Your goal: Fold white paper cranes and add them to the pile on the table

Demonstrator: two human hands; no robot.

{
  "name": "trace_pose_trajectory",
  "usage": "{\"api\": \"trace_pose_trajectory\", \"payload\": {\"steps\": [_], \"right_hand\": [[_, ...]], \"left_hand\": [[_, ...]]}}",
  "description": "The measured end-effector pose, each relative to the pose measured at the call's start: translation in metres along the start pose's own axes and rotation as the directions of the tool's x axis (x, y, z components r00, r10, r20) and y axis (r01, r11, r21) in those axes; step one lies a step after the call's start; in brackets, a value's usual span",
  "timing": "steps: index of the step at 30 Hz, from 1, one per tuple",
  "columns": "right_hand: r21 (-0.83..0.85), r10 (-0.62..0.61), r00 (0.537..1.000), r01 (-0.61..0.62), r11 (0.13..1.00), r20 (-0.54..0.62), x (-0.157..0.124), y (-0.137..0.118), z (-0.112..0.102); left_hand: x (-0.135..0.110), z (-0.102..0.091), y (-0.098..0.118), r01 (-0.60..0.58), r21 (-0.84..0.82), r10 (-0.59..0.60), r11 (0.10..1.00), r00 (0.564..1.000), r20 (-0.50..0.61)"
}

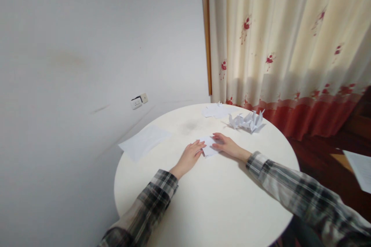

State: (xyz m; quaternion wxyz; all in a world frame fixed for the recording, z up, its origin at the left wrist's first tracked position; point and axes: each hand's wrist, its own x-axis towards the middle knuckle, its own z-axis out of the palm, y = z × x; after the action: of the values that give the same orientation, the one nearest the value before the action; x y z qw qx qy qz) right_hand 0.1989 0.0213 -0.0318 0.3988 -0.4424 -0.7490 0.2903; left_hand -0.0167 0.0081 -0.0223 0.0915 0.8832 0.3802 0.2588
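Observation:
A small folded white paper (209, 147) lies on the round white table (208, 200). My left hand (189, 156) rests flat at the paper's left edge, fingers stretched out and touching it. My right hand (225, 144) lies flat on the paper's right side, fingers extended and pressing it down. Both arms wear plaid sleeves.
Several folded white paper figures (247, 121) sit at the table's far right. More white paper pieces (216, 110) lie at the far edge, and a sheet stack (144, 141) overhangs the left rim. A wall with a socket (138, 101) and a curtain (290, 46) stand behind.

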Motion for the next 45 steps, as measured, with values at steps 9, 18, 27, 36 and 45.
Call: {"api": "trace_pose_trajectory", "payload": {"steps": [9, 18, 27, 36, 45], "right_hand": [[0.06, -0.005, 0.998, 0.001, 0.998, 0.068, 0.0, -0.002, 0.001], [0.04, -0.003, 0.998, 0.0, 0.999, 0.068, -0.002, -0.005, 0.001], [0.035, -0.006, 0.997, 0.003, 0.999, 0.073, -0.002, -0.004, 0.001], [0.018, -0.039, 0.998, 0.038, 0.999, 0.057, -0.001, 0.0, 0.001], [0.046, -0.04, 0.997, 0.037, 0.998, 0.071, -0.002, -0.002, 0.001]], "left_hand": [[0.001, -0.006, 0.006, 0.015, -0.014, -0.015, 1.0, 0.999, 0.032], [-0.001, -0.01, 0.016, -0.099, -0.09, 0.106, 0.991, 0.991, 0.078], [0.001, -0.009, 0.015, -0.14, -0.108, 0.144, 0.984, 0.989, 0.028], [0.0, -0.011, 0.019, -0.119, -0.197, 0.112, 0.973, 0.993, -0.048], [0.0, -0.016, 0.021, -0.068, -0.125, 0.047, 0.99, 0.986, -0.161]]}}
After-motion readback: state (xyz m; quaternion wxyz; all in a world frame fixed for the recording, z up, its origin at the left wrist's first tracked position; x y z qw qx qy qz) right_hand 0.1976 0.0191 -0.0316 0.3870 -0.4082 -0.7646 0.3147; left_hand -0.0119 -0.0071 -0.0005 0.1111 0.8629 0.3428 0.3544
